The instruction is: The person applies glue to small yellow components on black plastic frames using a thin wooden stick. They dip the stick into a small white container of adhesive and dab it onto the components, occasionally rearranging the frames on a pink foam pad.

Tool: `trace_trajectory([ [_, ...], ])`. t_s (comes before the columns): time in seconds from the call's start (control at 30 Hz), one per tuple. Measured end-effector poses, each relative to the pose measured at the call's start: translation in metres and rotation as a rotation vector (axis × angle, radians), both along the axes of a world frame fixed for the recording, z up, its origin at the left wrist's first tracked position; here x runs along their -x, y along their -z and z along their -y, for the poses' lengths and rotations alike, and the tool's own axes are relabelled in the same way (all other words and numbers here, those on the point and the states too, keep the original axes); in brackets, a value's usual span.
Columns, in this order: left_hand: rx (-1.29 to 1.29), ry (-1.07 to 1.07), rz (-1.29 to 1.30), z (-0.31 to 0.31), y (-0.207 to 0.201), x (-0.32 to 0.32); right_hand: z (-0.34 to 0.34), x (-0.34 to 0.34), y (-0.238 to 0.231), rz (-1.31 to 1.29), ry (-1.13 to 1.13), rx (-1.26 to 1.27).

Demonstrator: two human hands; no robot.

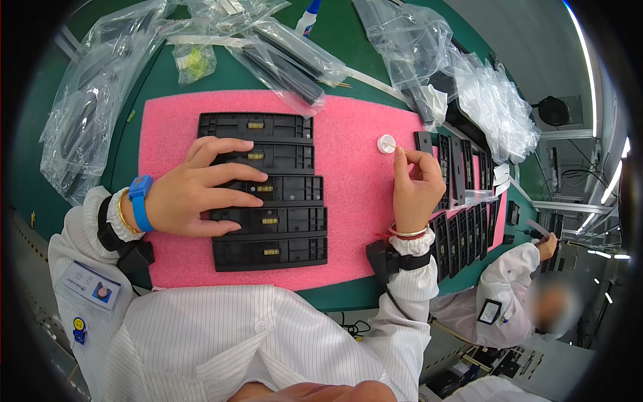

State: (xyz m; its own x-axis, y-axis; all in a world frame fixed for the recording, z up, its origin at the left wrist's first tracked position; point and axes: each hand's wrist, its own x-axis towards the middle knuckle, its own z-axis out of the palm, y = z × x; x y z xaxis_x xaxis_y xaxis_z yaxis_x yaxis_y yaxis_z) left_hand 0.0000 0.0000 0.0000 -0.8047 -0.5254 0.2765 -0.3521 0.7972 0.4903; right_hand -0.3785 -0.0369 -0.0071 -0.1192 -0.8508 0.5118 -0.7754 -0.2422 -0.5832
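Several black plastic strips [301, 249], ribbed inside, lie in a stacked column on a pink foam mat [348, 221]. Each carries a small yellow bubble vial [270, 252] near its middle. My left hand [177, 191] rests across the strips' left parts, fingers spread out and holding nothing. Over the mat's right side, my right hand [420, 187] has thumb and forefinger pinched together at the rim of a small round white dish [384, 139]. Whatever sits in that pinch is too small to make out.
More black strips [462, 234] stand in rows at the mat's right, with clear plastic [477, 196] over some. Plastic bags [90, 107] lie at left; bagged dark parts [284, 70] and a white bottle [307, 23] at the back. A co-worker [499, 288] works at right.
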Motion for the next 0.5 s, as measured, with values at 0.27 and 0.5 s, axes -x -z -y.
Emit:
trace_trajectory([
  [0.27,0.002,-0.006,-0.007,-0.0009,0.0014,0.0024,-0.0016,0.0013,-0.0004,0.047,0.028,-0.003],
  [0.5,0.000,-0.024,0.002,-0.0024,0.0024,-0.0012,0.0001,-0.0012,0.0022,0.066,0.021,-0.005],
])
